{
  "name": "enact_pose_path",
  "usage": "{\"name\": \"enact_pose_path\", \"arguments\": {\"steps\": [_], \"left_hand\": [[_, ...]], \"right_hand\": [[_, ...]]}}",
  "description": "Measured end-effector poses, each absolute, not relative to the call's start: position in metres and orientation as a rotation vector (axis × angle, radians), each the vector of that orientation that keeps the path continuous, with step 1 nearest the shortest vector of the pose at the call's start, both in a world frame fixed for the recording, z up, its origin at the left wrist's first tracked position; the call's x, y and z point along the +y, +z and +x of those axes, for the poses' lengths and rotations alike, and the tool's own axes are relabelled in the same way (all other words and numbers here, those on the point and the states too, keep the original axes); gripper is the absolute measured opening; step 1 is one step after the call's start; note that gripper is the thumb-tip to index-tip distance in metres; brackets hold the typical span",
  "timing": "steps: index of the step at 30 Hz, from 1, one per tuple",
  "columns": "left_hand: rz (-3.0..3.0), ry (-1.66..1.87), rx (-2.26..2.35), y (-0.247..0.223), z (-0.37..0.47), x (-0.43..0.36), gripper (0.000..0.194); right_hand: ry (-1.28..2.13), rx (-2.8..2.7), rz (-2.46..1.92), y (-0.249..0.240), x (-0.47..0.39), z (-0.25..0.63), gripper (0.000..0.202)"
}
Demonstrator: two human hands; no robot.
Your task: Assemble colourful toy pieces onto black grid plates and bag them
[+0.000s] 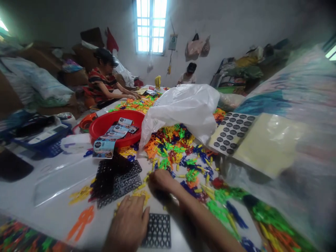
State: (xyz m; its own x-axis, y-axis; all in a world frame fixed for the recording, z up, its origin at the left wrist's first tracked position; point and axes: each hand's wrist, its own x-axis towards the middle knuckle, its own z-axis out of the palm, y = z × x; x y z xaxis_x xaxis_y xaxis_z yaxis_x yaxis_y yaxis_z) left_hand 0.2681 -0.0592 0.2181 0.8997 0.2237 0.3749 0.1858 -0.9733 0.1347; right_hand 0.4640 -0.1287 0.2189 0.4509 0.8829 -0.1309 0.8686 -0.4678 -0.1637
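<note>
My left hand (pixel 130 218) lies palm down at the near edge of the table, fingers stretched out over yellow plastic pieces (pixel 141 196). Its thumb rests by the left edge of a black plastic grid (pixel 159 231). Farther forward, my right hand (pixel 160 180) is curled downward at the edge of a spread of small colourful plastic figures (pixel 181 150). What its fingers hold, if anything, is hidden beneath the hand. To the left, a stack of black grids (pixel 126 182) lies on the table.
A red basin (pixel 118 138) holds printed cards (pixel 103 148). A white plastic bag (pixel 183 105) covers part of the figures. Sticker sheets (pixel 233 131) lie at right beside a large full sack (pixel 296 94). An orange figure (pixel 81 222) lies front left. Two people sit at the far side.
</note>
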Motion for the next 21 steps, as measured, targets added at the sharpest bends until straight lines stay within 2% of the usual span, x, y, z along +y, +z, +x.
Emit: {"name": "enact_pose_path", "arguments": {"steps": [2, 6, 11, 17, 21], "left_hand": [[2.982, 0.631, 0.275, 0.217, 0.268, -0.058, 0.024], [3.03, 0.73, 0.119, 0.207, 0.267, -0.047, 0.022], [3.051, 0.755, 0.043, 0.199, 0.268, -0.039, 0.02], [2.986, 0.557, 0.239, 0.227, 0.269, -0.056, 0.023], [2.966, 0.34, 0.287, 0.243, 0.273, -0.061, 0.03]], "right_hand": [[0.286, -1.49, -2.619, 0.229, -0.13, 0.486, 0.016], [-0.024, -1.195, -2.734, 0.24, -0.09, 0.538, 0.03], [-0.011, -1.217, -2.707, 0.228, -0.062, 0.56, 0.024], [0.154, -1.121, -2.607, 0.216, -0.145, 0.507, 0.016], [0.446, -0.891, -2.003, 0.2, -0.201, 0.419, 0.019]]}}
